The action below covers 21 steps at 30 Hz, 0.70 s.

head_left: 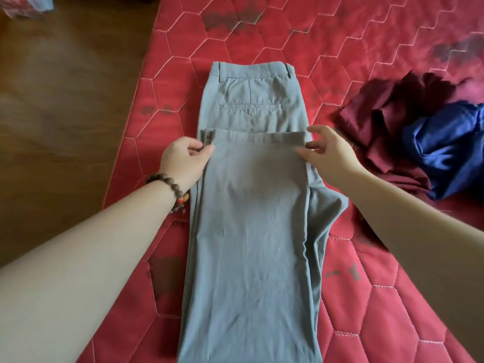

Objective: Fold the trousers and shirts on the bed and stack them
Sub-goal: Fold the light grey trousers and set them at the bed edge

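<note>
Grey trousers (251,231) lie lengthwise on the red quilted bed (366,43), waistband at the far end. The leg ends are folded up over the seat, and their hem edge lies just below the back pocket. My left hand (183,159) pinches the left corner of that hem between thumb and fingers. My right hand (330,150) pinches the right corner of the hem. A bead bracelet sits on my left wrist.
A crumpled maroon garment (387,119) and a crumpled blue garment (445,148) lie on the bed to the right of the trousers. The wooden floor (65,100) runs along the bed's left edge. Something pale lies on the floor at the top left corner.
</note>
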Each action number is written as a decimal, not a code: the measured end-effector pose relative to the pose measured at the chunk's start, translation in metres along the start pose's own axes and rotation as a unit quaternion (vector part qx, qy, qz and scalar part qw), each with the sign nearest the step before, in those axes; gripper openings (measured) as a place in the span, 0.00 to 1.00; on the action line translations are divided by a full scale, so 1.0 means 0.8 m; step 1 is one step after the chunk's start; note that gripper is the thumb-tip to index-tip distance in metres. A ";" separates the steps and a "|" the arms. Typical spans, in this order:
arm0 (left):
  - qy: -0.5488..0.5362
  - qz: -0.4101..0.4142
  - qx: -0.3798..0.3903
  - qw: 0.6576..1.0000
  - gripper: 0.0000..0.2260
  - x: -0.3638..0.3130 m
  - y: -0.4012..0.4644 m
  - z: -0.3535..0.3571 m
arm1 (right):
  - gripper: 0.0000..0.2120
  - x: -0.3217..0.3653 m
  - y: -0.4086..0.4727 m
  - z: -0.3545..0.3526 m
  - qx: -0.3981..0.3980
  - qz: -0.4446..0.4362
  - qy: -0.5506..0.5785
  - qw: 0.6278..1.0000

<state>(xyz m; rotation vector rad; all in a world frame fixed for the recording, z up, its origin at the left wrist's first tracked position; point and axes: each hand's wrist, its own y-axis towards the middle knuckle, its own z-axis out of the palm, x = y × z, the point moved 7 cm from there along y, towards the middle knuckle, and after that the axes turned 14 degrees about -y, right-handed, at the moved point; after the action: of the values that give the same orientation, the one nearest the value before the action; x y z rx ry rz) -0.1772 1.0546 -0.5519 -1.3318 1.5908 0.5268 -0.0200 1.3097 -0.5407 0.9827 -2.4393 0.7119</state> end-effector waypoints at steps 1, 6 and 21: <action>-0.019 -0.017 0.017 1.000 0.09 0.012 -0.012 -0.006 | 0.23 -0.006 -0.016 -0.001 -0.009 0.002 0.013 1.000; -0.217 -0.092 0.105 0.966 0.07 0.027 -0.054 -0.018 | 0.24 -0.025 -0.085 0.021 0.018 0.005 0.036 0.999; -0.169 -0.159 0.121 0.965 0.07 0.059 -0.113 -0.011 | 0.22 -0.039 -0.118 0.060 0.072 0.101 0.095 0.988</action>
<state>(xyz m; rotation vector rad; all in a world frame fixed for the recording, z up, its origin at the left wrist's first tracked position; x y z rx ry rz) -0.0954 0.9955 -0.5667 -1.2052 1.0962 0.3269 0.0606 1.2385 -0.5664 0.6883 -2.3643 1.0147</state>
